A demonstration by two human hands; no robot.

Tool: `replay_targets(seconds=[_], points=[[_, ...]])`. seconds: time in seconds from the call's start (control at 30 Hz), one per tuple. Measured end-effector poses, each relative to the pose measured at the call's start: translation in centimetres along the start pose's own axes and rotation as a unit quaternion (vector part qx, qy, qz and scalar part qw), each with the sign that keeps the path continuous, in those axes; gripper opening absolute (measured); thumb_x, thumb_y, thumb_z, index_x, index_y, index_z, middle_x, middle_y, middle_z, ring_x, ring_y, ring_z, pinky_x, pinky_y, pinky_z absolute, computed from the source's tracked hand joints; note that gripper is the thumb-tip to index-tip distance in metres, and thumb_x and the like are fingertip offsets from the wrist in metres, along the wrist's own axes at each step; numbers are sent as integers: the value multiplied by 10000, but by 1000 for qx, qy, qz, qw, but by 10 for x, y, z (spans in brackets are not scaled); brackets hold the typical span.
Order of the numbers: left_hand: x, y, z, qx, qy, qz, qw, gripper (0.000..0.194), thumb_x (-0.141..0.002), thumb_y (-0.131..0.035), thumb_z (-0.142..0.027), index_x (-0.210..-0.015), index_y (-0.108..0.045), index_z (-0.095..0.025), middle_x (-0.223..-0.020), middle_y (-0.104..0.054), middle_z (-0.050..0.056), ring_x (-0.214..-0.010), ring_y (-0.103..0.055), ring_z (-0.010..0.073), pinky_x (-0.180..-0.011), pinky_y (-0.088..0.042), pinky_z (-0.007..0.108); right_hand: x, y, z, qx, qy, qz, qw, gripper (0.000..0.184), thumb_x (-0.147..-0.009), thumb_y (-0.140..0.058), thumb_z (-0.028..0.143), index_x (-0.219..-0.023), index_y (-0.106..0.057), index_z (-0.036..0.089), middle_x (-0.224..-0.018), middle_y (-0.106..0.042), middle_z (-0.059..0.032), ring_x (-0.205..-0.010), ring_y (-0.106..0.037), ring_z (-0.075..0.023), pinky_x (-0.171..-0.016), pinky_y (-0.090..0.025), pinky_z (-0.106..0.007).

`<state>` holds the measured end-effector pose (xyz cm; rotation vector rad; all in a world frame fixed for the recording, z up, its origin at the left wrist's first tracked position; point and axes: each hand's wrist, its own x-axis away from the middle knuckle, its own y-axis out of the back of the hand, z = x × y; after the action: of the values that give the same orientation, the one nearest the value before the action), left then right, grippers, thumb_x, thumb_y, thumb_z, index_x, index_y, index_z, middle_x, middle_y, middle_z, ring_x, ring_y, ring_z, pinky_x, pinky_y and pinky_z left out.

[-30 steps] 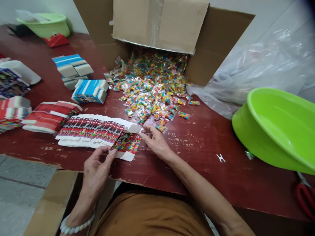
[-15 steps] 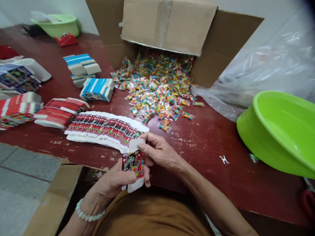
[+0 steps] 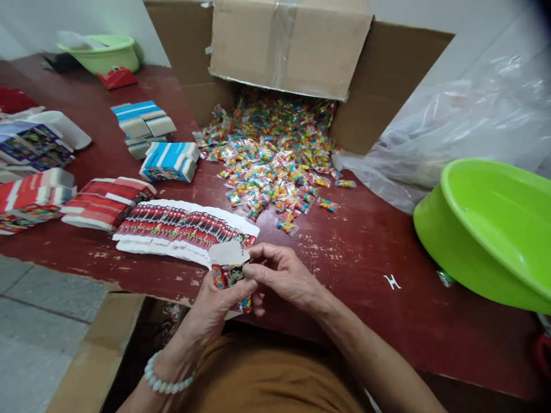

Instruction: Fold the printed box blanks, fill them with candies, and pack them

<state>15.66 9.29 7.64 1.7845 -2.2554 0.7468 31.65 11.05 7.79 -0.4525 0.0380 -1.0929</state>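
Between my two hands, near the table's front edge, is a small red printed candy box (image 3: pixel 232 274) with its top flap standing up. My left hand (image 3: pixel 217 307) grips it from the left, thumb across the front. My right hand (image 3: pixel 279 275) pinches its right side near the top, and some of those fingers are hidden behind it. Just beyond lies a fanned row of flat red printed cartons (image 3: pixel 181 226). Past that spreads a heap of small clear candy packets (image 3: pixel 275 172), spilling from a big cardboard box (image 3: pixel 288 49).
A bright green basin (image 3: pixel 434 229) stands at the right, with plastic sheeting (image 3: pixel 456 126) behind it. Stacks of blue cartons (image 3: pixel 170 160) and red cartons (image 3: pixel 105 201) sit at the left. An open cardboard box (image 3: pixel 99 350) is below the table edge.
The candy box has turned in my hands and now stands more upright, with its opening showing. My left thumb has moved up across its front.
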Motion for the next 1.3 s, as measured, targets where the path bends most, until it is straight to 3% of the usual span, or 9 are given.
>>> replay_targets(seconds=[0.1, 0.23, 0.37, 0.63, 0.8, 0.93, 1.07, 1.2, 1.3], points=[[-3, -2, 2, -15, -11, -19, 1000, 373, -688, -861, -407, -915, -706, -154, -798, -769, 61, -700, -706, 197, -637, -578, 270, -1, 1, 3, 53, 36, -70, 995, 216, -848, -674, 372, -919, -661, 168, -742, -641, 19, -530, -542, -70, -516, -449, -202], [-3, -2, 2, -36, -45, -63, 996, 558, -693, -863, -384, -1154, -631, -174, -1136, -755, 113, -965, -726, 260, -799, -601, 322, -4, 5, 2, 89, 89, -134, 983, 184, -827, -678, 335, -897, -683, 165, -842, -688, -7, -679, -575, -96, -656, -477, -230], [1, -7, 3, 5, -131, -121, 984, 810, -674, -884, -327, -1333, -419, -254, -1070, -772, 81, -821, -761, 236, -707, -640, 368, -6, 6, -9, 20, 86, -177, 980, 372, -764, -760, 324, -1079, -598, 207, -842, -678, 15, -733, -602, -118, -708, -481, -251], [7, -11, 6, -38, -209, -131, 968, 684, -742, -831, -302, -1324, -474, -259, -1102, -763, 84, -777, -755, 196, -636, -635, 275, -6, 2, -21, 16, 145, -175, 974, 258, -806, -743, 333, -1019, -654, 220, -881, -658, 8, -757, -578, -121, -711, -465, -252], [5, -4, 7, -13, -146, -92, 985, 507, -748, -832, -330, -1152, -539, -242, -948, -779, 46, -683, -728, 166, -574, -605, 241, -7, 7, -13, 28, 130, -155, 979, 220, -793, -755, 372, -883, -671, 190, -794, -643, 19, -721, -562, -111, -698, -462, -244], [1, 0, 8, 21, -102, -75, 992, 349, -793, -800, -358, -1003, -549, -235, -768, -739, -25, -557, -657, 113, -579, -581, 234, -11, 13, -7, 1, 60, -137, 989, 342, -695, -828, 454, -723, -638, 171, -721, -653, 14, -643, -562, -109, -630, -477, -251], [-1, 0, 8, 20, -110, -93, 989, 313, -788, -804, -363, -929, -567, -214, -749, -721, -24, -613, -659, 114, -617, -566, 216, -16, 18, -6, -26, 25, -115, 993, 447, -594, -903, 395, -911, -673, 181, -729, -648, 37, -630, -581, -96, -621, -490, -234], [-1, -2, 6, 56, -108, -107, 987, 570, -708, -872, -338, -1139, -504, -274, -828, -745, -27, -643, -692, 151, -587, -568, 239, -12, 18, -8, 68, 109, -99, 987, 229, -733, -822, 355, -828, -722, 173, -764, -665, 5, -714, -607, -114, -695, -498, -250], [0, -4, 6, 101, -28, -63, 992, 598, -741, -817, -492, -1204, -530, -243, -806, -746, 10, -582, -687, 167, -552, -556, 255, -7, 15, -10, 97, 177, -128, 971, 153, -804, -763, 337, -795, -716, 191, -799, -661, -1, -676, -600, -113, -653, -493, -256]])
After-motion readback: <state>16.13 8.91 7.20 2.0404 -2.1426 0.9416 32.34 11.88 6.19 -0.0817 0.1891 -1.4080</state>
